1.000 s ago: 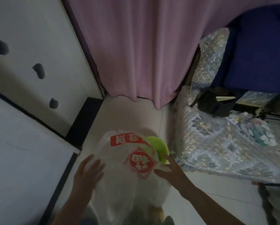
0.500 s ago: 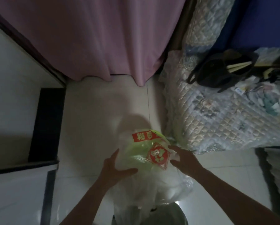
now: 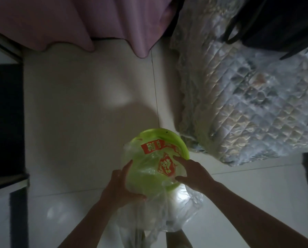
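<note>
One head-worn wide-angle cam, up at standing height, facing almost straight down at the pale tiled floor. Round lime-green plastic bin is close, low centre. Pink fabric curtain along top edge, quilted patterned bedspread on the right.

The bin is round and lime green. It stands upright on the pale tiled floor, its mouth facing up. Only its far and right rim show bare. The bag is thin, clear, crinkled plastic with a red-printed strip and a red diamond on it. It is spread over the bin's mouth, so the green shows through the film. Its printed part lies on top. The loose rest hangs in folds off the near side, down to the floor.
</note>
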